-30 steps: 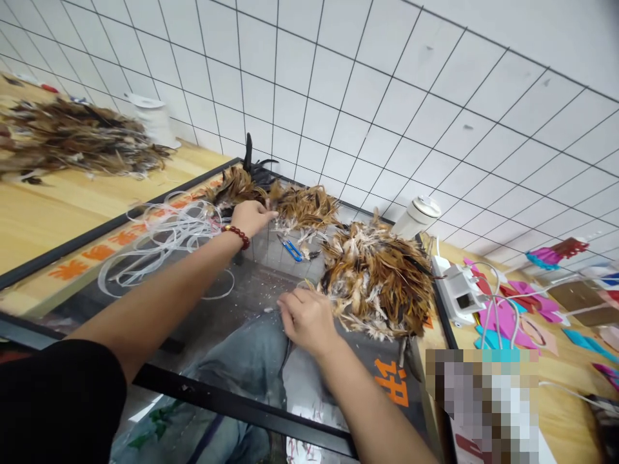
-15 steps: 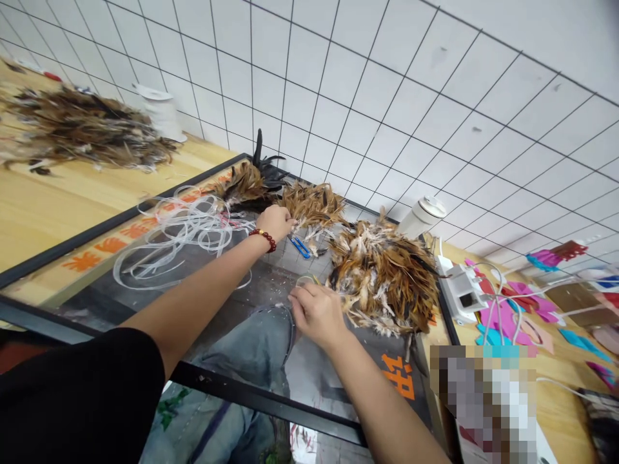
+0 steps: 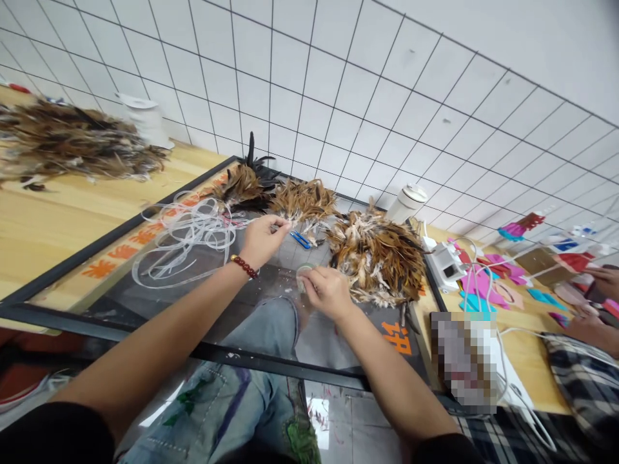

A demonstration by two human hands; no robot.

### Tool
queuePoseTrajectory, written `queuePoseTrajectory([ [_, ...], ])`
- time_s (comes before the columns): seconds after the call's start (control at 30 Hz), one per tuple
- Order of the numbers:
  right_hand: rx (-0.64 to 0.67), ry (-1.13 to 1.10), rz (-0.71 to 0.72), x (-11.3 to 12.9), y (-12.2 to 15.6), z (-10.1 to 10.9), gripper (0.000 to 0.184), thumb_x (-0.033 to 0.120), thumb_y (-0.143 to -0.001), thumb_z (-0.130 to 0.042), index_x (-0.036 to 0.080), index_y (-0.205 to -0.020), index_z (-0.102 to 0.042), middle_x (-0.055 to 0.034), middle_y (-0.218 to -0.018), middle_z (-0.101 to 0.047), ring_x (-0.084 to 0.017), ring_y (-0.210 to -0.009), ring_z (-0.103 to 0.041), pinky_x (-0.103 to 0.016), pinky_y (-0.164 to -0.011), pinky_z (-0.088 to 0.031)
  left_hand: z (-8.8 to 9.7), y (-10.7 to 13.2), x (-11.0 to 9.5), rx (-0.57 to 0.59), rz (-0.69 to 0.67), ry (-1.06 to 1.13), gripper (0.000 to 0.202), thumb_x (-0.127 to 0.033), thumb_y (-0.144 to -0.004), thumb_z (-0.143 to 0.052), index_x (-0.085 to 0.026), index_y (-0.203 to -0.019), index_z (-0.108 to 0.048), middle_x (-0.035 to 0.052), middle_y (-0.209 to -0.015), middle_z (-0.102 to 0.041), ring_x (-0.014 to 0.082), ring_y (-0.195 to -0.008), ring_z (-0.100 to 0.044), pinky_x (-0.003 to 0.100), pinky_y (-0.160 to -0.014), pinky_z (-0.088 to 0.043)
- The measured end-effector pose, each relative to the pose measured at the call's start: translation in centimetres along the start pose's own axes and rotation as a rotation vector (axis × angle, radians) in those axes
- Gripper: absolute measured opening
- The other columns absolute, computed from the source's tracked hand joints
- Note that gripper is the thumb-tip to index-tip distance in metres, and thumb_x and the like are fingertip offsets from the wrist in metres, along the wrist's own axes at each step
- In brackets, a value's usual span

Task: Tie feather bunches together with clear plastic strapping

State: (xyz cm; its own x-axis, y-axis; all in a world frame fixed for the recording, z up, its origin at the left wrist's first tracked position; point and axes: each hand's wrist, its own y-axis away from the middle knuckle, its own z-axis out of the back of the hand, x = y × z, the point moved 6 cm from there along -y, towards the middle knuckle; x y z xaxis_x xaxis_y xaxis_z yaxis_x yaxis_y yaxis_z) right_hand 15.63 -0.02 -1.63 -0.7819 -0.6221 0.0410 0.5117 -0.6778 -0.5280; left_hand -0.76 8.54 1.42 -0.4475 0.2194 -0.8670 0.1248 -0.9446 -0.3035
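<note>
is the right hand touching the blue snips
Apart: the head view shows a gap of tabletop between the right hand and the blue snips, which lie farther back.

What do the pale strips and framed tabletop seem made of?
Pale strips: likely flexible plastic with a slight sheen, being translucent and loosely looped.
Framed tabletop: smooth, glossy glass or clear plastic, since the jeans show through it.

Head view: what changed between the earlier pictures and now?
The left hand has drawn back from the middle feather pile toward the wearer and is nearer the blue snips; whether it holds anything is too small to tell. At the right edge, another person's hand has come into view. The right hand stays beside the larger feather pile; snips, clear strands and white cup are where they were.
</note>
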Motion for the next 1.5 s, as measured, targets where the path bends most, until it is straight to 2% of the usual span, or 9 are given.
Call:
queuePoseTrajectory([
  [0.1,-0.042,0.032,-0.097,-2.4,0.2,1.5,0.023,0.03,-0.092,-0.046,0.02,-0.094,-0.067,-0.0043,-0.078,-0.065,-0.013,-0.074,-0.058,-0.025,-0.069,-0.038,0.1,0.6,0.3,-0.071,-0.074,0.111,0.02,-0.034,-0.075,-0.059,-0.016,-0.079,-0.067,0.003,-0.072,-0.066,0.0121,-0.057,-0.055,0.024,-0.054,-0.042],
  [0.27,-0.167,0.091,-0.548,-8.3,2.2,5.4,0.03,0.036,-0.092,-0.043,0.019,-0.094,-0.068,-0.0058,-0.086,-0.067,-0.014,-0.077,-0.059,-0.024,-0.069,-0.04,-0.2,1.6,0.2,-0.099,-0.304,0.157,0.017,-0.031,-0.079,-0.058,-0.017,-0.078,-0.067,0.004,-0.084,-0.066,0.0102,-0.06,-0.053,0.024,-0.058,-0.044],
  [0.5,0.196,0.203,-0.762,-7.9,1.3,3.0,0.043,0.058,-0.084,-0.046,0.023,-0.077,-0.069,-0.0062,-0.077,-0.069,-0.019,-0.074,-0.062,-0.026,-0.062,-0.039,-1.7,3.6,-1.5,0.08,-0.523,0.124,0.014,-0.024,-0.083,-0.054,-0.019,-0.078,-0.066,0.0056,-0.084,-0.067,0.0158,-0.081,-0.061,0.029,-0.075,-0.048],
  [0.7,0.295,0.155,-0.733,-7.8,-1.1,1.1,0.02,0.033,-0.079,-0.053,0.022,-0.074,-0.07,-0.0036,-0.07,-0.068,-0.016,-0.068,-0.061,-0.023,-0.058,-0.036,-2.0,3.9,-1.1,0.119,-0.526,0.119,0.014,-0.023,-0.084,-0.053,-0.02,-0.079,-0.066,0.0058,-0.085,-0.067,0.0167,-0.081,-0.062,0.03,-0.076,-0.048],
  [0.9,0.059,-0.063,-0.579,-7.3,-0.5,1.6,0.024,0.035,-0.084,-0.05,0.02,-0.084,-0.069,-0.0004,-0.069,-0.065,-0.013,-0.067,-0.057,-0.021,-0.062,-0.039,-2.4,3.5,-0.5,0.09,-0.445,0.124,0.014,-0.022,-0.084,-0.051,-0.02,-0.082,-0.065,0.0045,-0.087,-0.066,0.0156,-0.079,-0.061,0.029,-0.073,-0.049],
  [1.07,-0.072,0.038,-0.693,-8.0,0.7,3.5,0.033,0.04,-0.085,-0.051,0.021,-0.11,-0.063,-0.0022,-0.081,-0.066,-0.014,-0.075,-0.06,-0.024,-0.069,-0.042,-2.6,3.5,-0.4,0.077,-0.406,0.125,0.014,-0.02,-0.084,-0.051,-0.019,-0.086,-0.065,0.0042,-0.089,-0.066,0.0153,-0.079,-0.06,0.028,-0.074,-0.048],
  [1.17,-0.011,0.102,-0.715,-8.1,0.8,3.9,0.026,0.039,-0.087,-0.05,0.023,-0.094,-0.069,-0.0027,-0.083,-0.067,-0.015,-0.076,-0.06,-0.024,-0.068,-0.041,-2.5,3.7,-0.8,0.088,-0.427,0.111,0.015,-0.02,-0.084,-0.05,-0.019,-0.087,-0.065,0.0046,-0.091,-0.066,0.0158,-0.082,-0.061,0.028,-0.075,-0.048],
  [1.33,0.245,0.132,-0.661,-6.7,0.5,1.8,0.02,0.037,-0.083,-0.056,0.024,-0.081,-0.071,-0.0036,-0.079,-0.068,-0.016,-0.072,-0.06,-0.024,-0.06,-0.037,-2.5,4.3,-1.6,0.114,-0.502,0.063,0.017,-0.018,-0.085,-0.048,-0.019,-0.089,-0.064,0.0055,-0.093,-0.066,0.0168,-0.086,-0.062,0.029,-0.077,-0.048],
  [1.5,0.064,-0.063,-0.634,-6.3,-0.1,2.8,0.032,0.041,-0.084,-0.054,0.021,-0.107,-0.066,-0.0018,-0.078,-0.067,-0.015,-0.073,-0.06,-0.024,-0.067,-0.042,-2.4,4.3,-1.7,0.119,-0.501,-0.023,0.018,-0.019,-0.085,-0.048,-0.018,-0.091,-0.065,0.0062,-0.095,-0.066,0.0175,-0.087,-0.062,0.029,-0.077,-0.047],
])
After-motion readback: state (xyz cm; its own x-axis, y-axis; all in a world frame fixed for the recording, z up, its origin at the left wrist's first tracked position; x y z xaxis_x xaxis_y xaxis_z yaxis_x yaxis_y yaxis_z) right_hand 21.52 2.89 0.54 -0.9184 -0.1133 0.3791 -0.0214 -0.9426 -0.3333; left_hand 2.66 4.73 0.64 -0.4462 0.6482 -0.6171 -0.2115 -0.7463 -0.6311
